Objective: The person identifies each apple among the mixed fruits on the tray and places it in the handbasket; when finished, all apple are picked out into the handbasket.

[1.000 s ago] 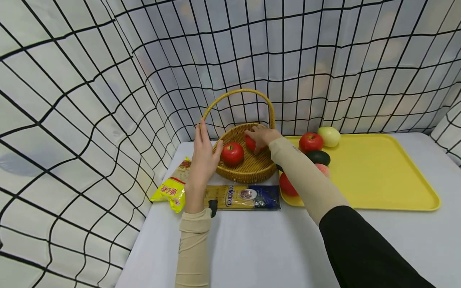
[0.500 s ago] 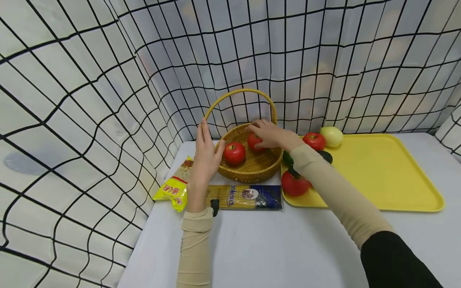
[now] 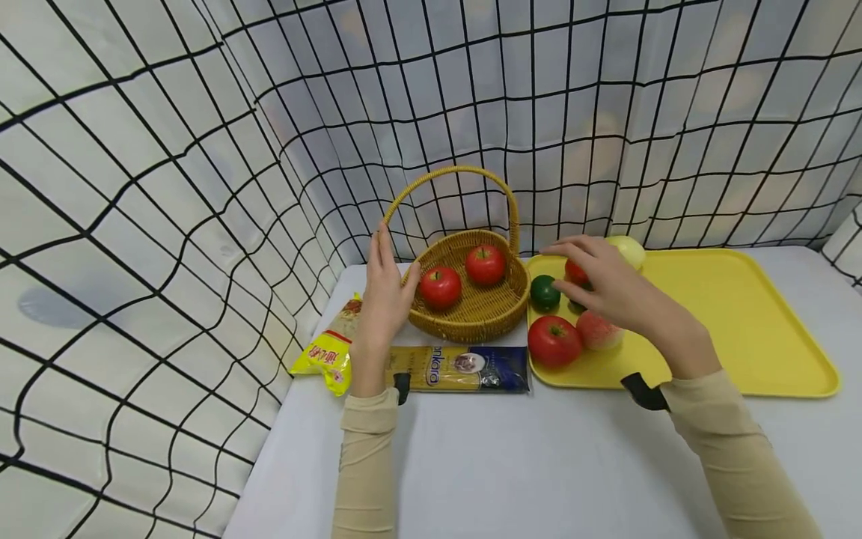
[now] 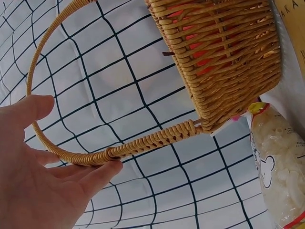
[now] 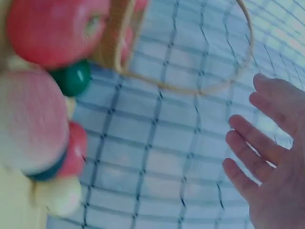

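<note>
My left hand [image 3: 385, 303] is at the left side of the wicker basket [image 3: 471, 329], its straight fingers resting against the arched handle [image 4: 157, 138] in the left wrist view. Inside the basket sit two red apples, a front-left apple [image 3: 441, 288] and a back-right apple [image 3: 485, 265]. My right hand [image 3: 616, 288] hovers over the left part of the yellow tray [image 3: 727, 322], fingers spread and holding nothing. Below and beside it lie a large red fruit [image 3: 554, 341], a pinkish peach [image 3: 598, 330] and a dark green rounded item [image 3: 545, 292]. Another red fruit [image 3: 575, 272] is partly hidden behind the hand.
A pale yellow-green round item [image 3: 628, 251] lies at the tray's back edge. In front of the basket is a pack of pasta [image 3: 465, 369], and a yellow snack-like bag [image 3: 326, 352] lies left of it. Black netting [image 3: 532, 112] rises behind the white table.
My right hand has let go of the back-right apple in the basket and moved right, over the tray. My left hand stays at the handle.
</note>
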A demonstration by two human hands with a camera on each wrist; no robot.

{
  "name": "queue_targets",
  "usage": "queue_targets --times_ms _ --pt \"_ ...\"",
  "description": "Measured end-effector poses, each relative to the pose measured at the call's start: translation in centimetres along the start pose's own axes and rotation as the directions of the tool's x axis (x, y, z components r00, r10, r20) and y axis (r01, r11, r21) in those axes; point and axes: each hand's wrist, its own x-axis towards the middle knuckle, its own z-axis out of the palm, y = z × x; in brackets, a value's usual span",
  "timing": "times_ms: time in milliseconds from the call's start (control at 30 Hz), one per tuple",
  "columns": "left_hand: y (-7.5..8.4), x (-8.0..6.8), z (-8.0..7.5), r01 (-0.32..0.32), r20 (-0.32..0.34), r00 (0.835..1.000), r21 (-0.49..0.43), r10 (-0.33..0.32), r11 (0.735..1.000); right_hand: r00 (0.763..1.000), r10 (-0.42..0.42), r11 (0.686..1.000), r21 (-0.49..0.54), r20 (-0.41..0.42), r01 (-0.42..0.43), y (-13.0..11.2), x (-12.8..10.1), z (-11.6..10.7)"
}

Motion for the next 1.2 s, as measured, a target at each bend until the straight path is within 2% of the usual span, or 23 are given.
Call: queue_targets --times_ms 100,267,367,533,833,967,1200 --pt "0.1 0.2 -0.1 -0.001 0.000 1.000 0.008 0.001 1.000 0.997 0.030 1.000 0.009 -0.078 -0.030 0.1 -1.9 -2.0" --pt "0.1 0.3 0.0 -0.005 0.007 1.000 0.005 0.005 1.000 0.977 0.080 0.997 0.032 -0.197 -0.075 -0.6 -4.5 -4.6" --pt "0.0 0.0 0.3 0.002 0.020 1.000 0.007 -0.002 1.000 0.974 0.063 0.998 0.013 -0.219 -0.061 -1.1 -5.7 -5.3" --pt "-0.2 -0.3 0.3 0.010 0.020 1.000 0.024 -0.010 1.000 0.972 0.032 0.999 -0.013 -0.232 -0.036 -1.9 -6.5 -5.6" --pt "-0.5 0.0 0.1 -0.006 -0.002 1.000 0.037 0.007 0.999 0.946 0.019 0.999 -0.024 -0.324 -0.028 -2.3 -6.9 -6.7" --pt "-0.4 -0.2 0.0 0.002 0.002 1.000 0.028 -0.002 1.000 0.947 0.029 0.999 -0.009 -0.321 -0.033 -2.0 -6.8 -6.7" --pt "-0.1 -0.1 0.1 -0.005 -0.013 1.000 0.034 0.006 0.999 0.969 0.052 0.999 0.007 -0.243 -0.052 -1.3 -5.8 -5.8"
